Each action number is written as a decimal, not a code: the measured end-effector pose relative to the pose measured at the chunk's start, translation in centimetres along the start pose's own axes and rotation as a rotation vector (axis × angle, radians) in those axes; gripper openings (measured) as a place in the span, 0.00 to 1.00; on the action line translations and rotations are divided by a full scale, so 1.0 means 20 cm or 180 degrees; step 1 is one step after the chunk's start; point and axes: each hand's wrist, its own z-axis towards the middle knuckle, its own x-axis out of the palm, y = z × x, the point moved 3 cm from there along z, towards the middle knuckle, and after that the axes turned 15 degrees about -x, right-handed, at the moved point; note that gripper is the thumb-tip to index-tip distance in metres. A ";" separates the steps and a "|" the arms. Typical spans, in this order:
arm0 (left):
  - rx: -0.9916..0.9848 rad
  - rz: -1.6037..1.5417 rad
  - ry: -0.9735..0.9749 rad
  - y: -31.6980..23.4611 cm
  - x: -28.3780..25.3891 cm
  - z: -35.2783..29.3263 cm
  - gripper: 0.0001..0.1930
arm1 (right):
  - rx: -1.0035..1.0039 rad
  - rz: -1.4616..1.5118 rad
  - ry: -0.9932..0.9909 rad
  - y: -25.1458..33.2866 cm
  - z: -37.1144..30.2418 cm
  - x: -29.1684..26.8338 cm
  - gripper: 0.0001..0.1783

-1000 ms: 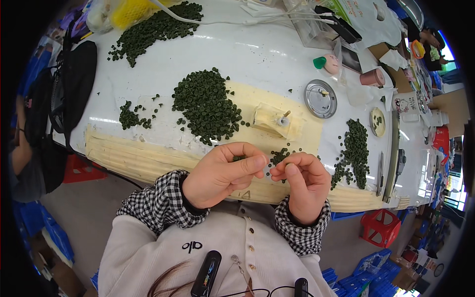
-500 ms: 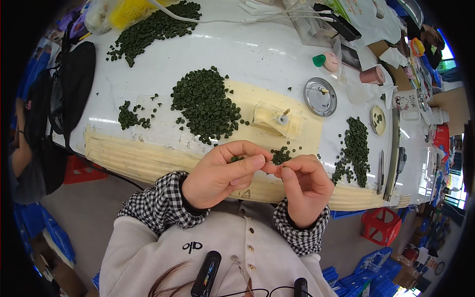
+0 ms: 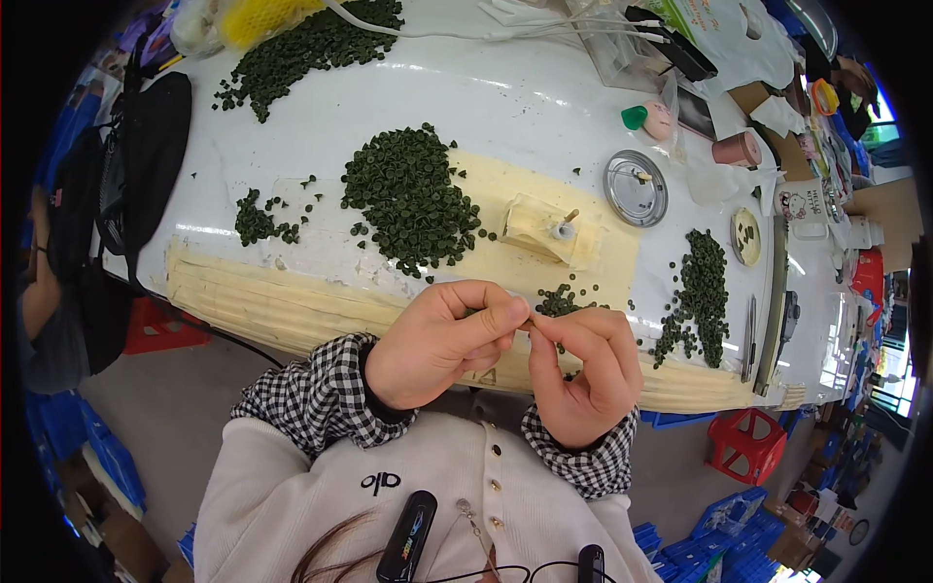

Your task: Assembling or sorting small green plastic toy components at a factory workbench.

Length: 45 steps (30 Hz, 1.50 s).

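My left hand (image 3: pixel 432 345) is closed, thumb and forefinger pinched together, and a bit of dark green shows between its curled fingers. My right hand (image 3: pixel 593 364) is also in a pinch, its fingertips touching those of the left. What sits between the meeting fingertips is tiny and mostly hidden. Just beyond them lies a small cluster of dark green round pieces (image 3: pixel 557 301), partly covered by the hands. Farther off stands a block wrapped in cream tape (image 3: pixel 530 228), with a short peg (image 3: pixel 570 217) upright on it. A large heap of small dark green cup-shaped pieces (image 3: pixel 403 199) lies to its left.
More dark green pieces lie in a far heap (image 3: pixel 311 49), a left pile (image 3: pixel 258 222) and a right pile (image 3: pixel 702 291). A round metal lid (image 3: pixel 636 188), a shallow dish (image 3: pixel 745 236) and tweezers (image 3: pixel 749 340) are to the right. A black bag (image 3: pixel 155 170) is at left.
My right hand has moved left, and its fingertips now meet those of my left hand. The view has shifted slightly; the piles look unchanged.
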 end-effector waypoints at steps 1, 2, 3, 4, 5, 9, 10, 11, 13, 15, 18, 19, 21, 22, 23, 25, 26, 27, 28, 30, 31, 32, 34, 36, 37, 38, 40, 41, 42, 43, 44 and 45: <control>-0.0003 0.0013 -0.0029 0.00 0.00 0.00 0.09 | 0.0000 -0.0035 -0.0013 0.00 0.00 0.00 0.15; -0.0007 0.0025 -0.0058 0.00 0.00 0.00 0.09 | 0.0002 -0.0071 -0.0025 0.00 -0.01 0.00 0.15; -0.0009 0.0035 -0.0088 0.00 0.00 0.00 0.09 | 0.0002 -0.0104 -0.0035 0.00 -0.01 0.00 0.15; 0.0019 0.0056 -0.0090 0.00 0.00 0.00 0.09 | 0.0034 -0.0101 -0.0038 0.00 -0.01 0.01 0.15; 0.0047 0.0077 -0.0092 0.00 0.00 0.00 0.09 | 0.0065 -0.0098 -0.0041 0.00 -0.01 0.01 0.15; 0.0097 0.0165 -0.0121 0.00 0.01 0.00 0.09 | 0.0143 -0.0114 -0.0106 0.00 -0.02 0.01 0.15; 0.0122 0.0188 -0.0146 0.00 0.01 0.00 0.09 | 0.0147 -0.0108 -0.0111 0.00 -0.02 0.01 0.15; 0.0146 0.0212 -0.0172 -0.01 0.01 0.00 0.09 | 0.0150 -0.0102 -0.0117 0.00 -0.02 0.01 0.15; 0.0174 0.0235 -0.0212 -0.01 0.01 0.00 0.09 | 0.0081 -0.0109 -0.0098 0.00 -0.02 0.01 0.16; 0.0188 0.0232 -0.0246 -0.01 0.01 0.00 0.09 | -0.0068 -0.0129 -0.0047 0.01 -0.02 0.02 0.16; 0.0233 -0.0050 0.0031 -0.01 0.01 0.00 0.10 | -0.0349 -0.0386 0.0142 0.04 0.00 0.03 0.17; 0.0190 -0.0051 0.0004 -0.02 0.01 0.00 0.10 | -0.0424 -0.0431 0.0173 0.04 0.00 0.03 0.17; 0.0109 -0.0047 -0.0049 -0.02 0.01 -0.01 0.10 | -0.0580 -0.0523 0.0229 0.05 0.00 0.03 0.18; 0.0067 0.0028 -0.0024 -0.02 0.01 -0.01 0.10 | -0.0460 -0.0344 0.0189 0.04 0.00 0.03 0.17; 0.0023 0.0105 0.0001 -0.02 0.02 -0.01 0.10 | -0.0339 -0.0168 0.0147 0.03 -0.01 0.01 0.17; -0.0060 0.0199 0.0057 -0.01 0.01 -0.01 0.09 | -0.0043 0.0296 0.0086 0.00 -0.02 -0.01 0.16; -0.0102 0.0234 0.0099 0.00 0.01 -0.01 0.09 | 0.0129 0.0567 0.0052 -0.02 -0.03 -0.02 0.15; -0.0150 0.0275 0.0151 0.01 0.01 0.00 0.09 | 0.0303 0.0825 0.0013 -0.03 -0.04 -0.02 0.15; -0.0144 0.0261 0.0162 0.00 0.01 0.00 0.08 | 0.0241 0.0748 -0.0004 -0.03 -0.03 -0.02 0.15; -0.0136 0.0230 0.0188 0.00 0.02 -0.01 0.06 | 0.0122 0.0590 -0.0036 -0.02 -0.03 -0.02 0.15; -0.0066 0.0297 0.0099 -0.01 0.02 -0.01 0.06 | 0.0058 0.0422 -0.0026 -0.01 -0.03 -0.02 0.15; 0.0005 0.0364 0.0010 -0.01 0.02 -0.01 0.07 | -0.0006 0.0255 -0.0016 -0.01 -0.03 -0.02 0.15; 0.0107 0.0488 -0.0103 -0.03 0.02 -0.02 0.07 | -0.0085 0.0041 0.0016 0.00 -0.02 -0.02 0.16; 0.0154 0.0599 -0.0138 -0.05 0.03 -0.04 0.06 | -0.0103 -0.0069 0.0061 0.00 -0.02 -0.02 0.16; 0.0252 0.0731 -0.0175 -0.06 0.04 -0.05 0.06 | -0.0094 -0.0046 0.0068 0.00 -0.02 -0.02 0.16; 0.0350 0.0863 -0.0212 -0.06 0.05 -0.05 0.06 | -0.0085 -0.0024 0.0075 0.00 -0.02 -0.02 0.16; 0.0524 0.1134 -0.0321 -0.07 0.05 -0.05 0.06 | -0.0033 0.0087 0.0080 0.00 -0.01 -0.02 0.15; 0.0599 0.1274 -0.0389 -0.07 0.04 -0.05 0.06 | 0.0011 0.0171 0.0077 0.00 -0.01 -0.02 0.14; 0.0676 0.1413 -0.0458 -0.07 0.03 -0.05 0.06 | 0.0052 0.0258 0.0075 -0.01 -0.01 -0.02 0.14; 0.0758 0.1486 -0.0452 -0.07 0.03 -0.04 0.06 | 0.0209 0.0442 0.0045 -0.02 -0.01 -0.02 0.12; 0.0839 0.1559 -0.0445 -0.06 0.03 -0.04 0.06 | 0.0365 0.0626 0.0014 -0.03 -0.01 -0.02 0.11; 0.0919 0.1634 -0.0436 -0.06 0.03 -0.04 0.05 | 0.0522 0.0807 -0.0019 -0.04 -0.02 -0.02 0.10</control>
